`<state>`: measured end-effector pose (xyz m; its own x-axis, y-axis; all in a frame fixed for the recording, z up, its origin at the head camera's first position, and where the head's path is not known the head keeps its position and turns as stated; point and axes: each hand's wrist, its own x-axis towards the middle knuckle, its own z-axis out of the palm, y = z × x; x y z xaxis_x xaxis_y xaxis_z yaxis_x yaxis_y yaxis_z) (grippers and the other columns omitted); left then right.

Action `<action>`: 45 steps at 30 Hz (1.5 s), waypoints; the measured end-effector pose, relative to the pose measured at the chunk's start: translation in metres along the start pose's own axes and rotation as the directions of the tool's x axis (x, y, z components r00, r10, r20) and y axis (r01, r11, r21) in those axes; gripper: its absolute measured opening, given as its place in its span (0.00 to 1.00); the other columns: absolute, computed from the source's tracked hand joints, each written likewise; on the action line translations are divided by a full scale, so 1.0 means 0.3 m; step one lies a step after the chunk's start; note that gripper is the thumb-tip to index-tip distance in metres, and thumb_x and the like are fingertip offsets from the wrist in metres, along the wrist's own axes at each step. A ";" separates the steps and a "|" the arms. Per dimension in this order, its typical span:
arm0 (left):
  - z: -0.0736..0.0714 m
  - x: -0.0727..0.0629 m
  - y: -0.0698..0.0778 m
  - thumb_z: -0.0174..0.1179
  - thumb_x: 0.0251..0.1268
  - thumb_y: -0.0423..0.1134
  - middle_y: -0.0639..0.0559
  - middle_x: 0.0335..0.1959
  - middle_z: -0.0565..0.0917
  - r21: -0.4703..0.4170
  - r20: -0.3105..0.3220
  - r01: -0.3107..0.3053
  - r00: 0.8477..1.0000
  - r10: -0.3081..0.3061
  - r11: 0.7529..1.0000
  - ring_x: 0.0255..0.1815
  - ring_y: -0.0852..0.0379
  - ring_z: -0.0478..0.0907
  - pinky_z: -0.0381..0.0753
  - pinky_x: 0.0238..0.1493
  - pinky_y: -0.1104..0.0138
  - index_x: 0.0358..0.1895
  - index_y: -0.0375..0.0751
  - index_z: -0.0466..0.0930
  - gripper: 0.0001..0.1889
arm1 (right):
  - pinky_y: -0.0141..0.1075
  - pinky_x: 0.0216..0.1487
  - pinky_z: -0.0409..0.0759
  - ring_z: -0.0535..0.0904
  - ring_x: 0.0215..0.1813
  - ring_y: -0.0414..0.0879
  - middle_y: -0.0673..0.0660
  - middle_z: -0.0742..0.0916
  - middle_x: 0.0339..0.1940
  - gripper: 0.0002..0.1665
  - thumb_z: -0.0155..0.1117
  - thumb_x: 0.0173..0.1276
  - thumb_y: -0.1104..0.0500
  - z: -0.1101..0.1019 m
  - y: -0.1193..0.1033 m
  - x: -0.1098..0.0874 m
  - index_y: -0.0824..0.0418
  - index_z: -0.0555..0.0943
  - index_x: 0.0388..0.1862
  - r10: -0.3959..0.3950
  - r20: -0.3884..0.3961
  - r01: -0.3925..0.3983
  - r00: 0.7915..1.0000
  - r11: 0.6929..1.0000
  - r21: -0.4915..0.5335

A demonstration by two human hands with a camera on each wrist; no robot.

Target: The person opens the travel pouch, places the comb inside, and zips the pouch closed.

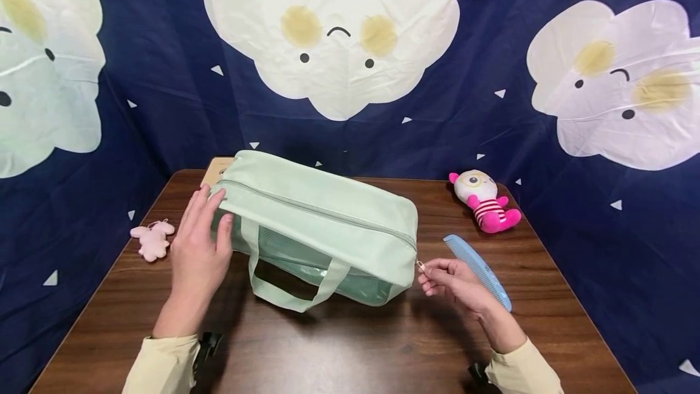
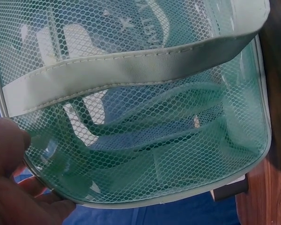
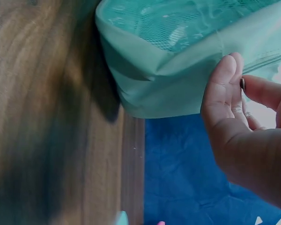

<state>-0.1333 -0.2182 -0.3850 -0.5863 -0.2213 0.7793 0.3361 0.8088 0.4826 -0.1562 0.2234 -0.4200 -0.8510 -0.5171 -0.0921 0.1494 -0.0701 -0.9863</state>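
A pale green bag with see-through mesh sides lies at a slant across the table, its zipper running lengthwise along the top. One strap handle hangs forward over the near side. My left hand rests at the bag's left end, fingers fairly straight and thumb toward the near side. In the left wrist view its fingertips are right at the bag's edge. At the bag's right end, my right hand pinches the small metal zipper pull between thumb and fingers; the fingers mostly hide it in the right wrist view.
A blue comb lies beside my right hand. Farther back on the right is a pink and white plush doll. To the left of my left hand lies a small pink plush. A beige item shows partly behind the bag.
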 end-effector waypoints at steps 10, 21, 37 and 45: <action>0.008 -0.005 0.000 0.62 0.69 0.30 0.31 0.69 0.76 -0.005 -0.010 0.010 1.000 -0.010 1.000 0.72 0.31 0.71 0.68 0.72 0.43 0.64 0.35 0.80 0.21 | 0.30 0.37 0.86 0.85 0.33 0.35 0.48 0.89 0.32 0.10 0.51 0.78 0.70 0.014 -0.089 -0.023 0.68 0.81 0.45 0.014 -0.041 -0.019 0.999 0.992 -0.125; 0.008 -0.003 0.002 0.62 0.69 0.30 0.32 0.69 0.76 -0.008 -0.015 0.018 1.000 -0.018 1.000 0.72 0.31 0.71 0.68 0.72 0.42 0.64 0.36 0.80 0.20 | 0.31 0.38 0.87 0.86 0.33 0.36 0.49 0.89 0.32 0.10 0.50 0.77 0.71 0.026 -0.138 -0.022 0.72 0.80 0.46 0.010 -0.054 -0.018 0.998 0.989 -0.146; 0.009 -0.009 0.001 0.63 0.69 0.28 0.31 0.69 0.77 -0.012 -0.023 0.008 1.000 -0.008 1.000 0.72 0.30 0.71 0.67 0.73 0.43 0.63 0.35 0.80 0.20 | 0.29 0.34 0.85 0.83 0.29 0.35 0.48 0.88 0.29 0.12 0.52 0.78 0.69 0.060 -0.209 -0.020 0.62 0.84 0.40 -0.045 -0.037 0.036 0.998 0.978 -0.206; 0.012 -0.006 -0.005 0.64 0.67 0.28 0.32 0.69 0.77 -0.013 -0.029 0.005 1.000 -0.005 1.000 0.72 0.31 0.71 0.68 0.73 0.43 0.63 0.36 0.80 0.20 | 0.30 0.33 0.85 0.84 0.28 0.35 0.47 0.88 0.29 0.13 0.53 0.78 0.70 0.067 -0.221 -0.017 0.60 0.84 0.39 -0.095 -0.030 0.086 0.995 0.971 -0.225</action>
<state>-0.1355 -0.2171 -0.3886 -0.5662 -0.2412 0.7882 0.3426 0.8009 0.4912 -0.1516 0.2137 -0.3514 -0.8760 -0.4823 -0.0020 -0.0414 0.0794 -0.9960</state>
